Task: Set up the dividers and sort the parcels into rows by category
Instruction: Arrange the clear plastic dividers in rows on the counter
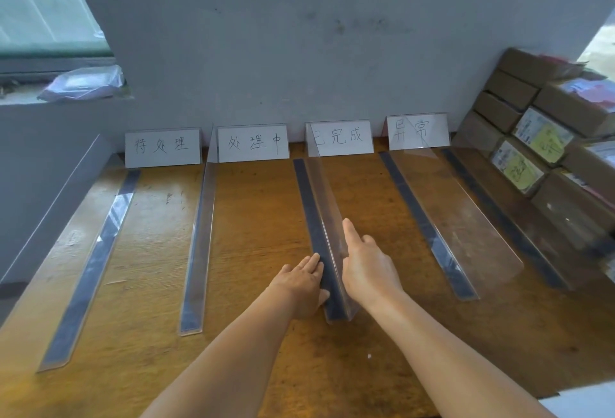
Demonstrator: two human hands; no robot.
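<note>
Both bare forearms outstretched, left hand (304, 281) flat, right hand (366, 264) upright, fingers (349, 231) straight.

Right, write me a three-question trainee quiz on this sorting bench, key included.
1. True or false: parcels already lie in the rows on the wooden table.
2. How many handwritten label cards stand along the wall? A) three B) four C) five
3. Fill in: the left hand lies flat on the dark base strip of the middle clear divider, while the right hand rests against its upright ____.

Key: 1. false, the cardboard parcels are stacked at the right edge. 2. B; the third label card stands just behind that divider. 3. panel.
</note>
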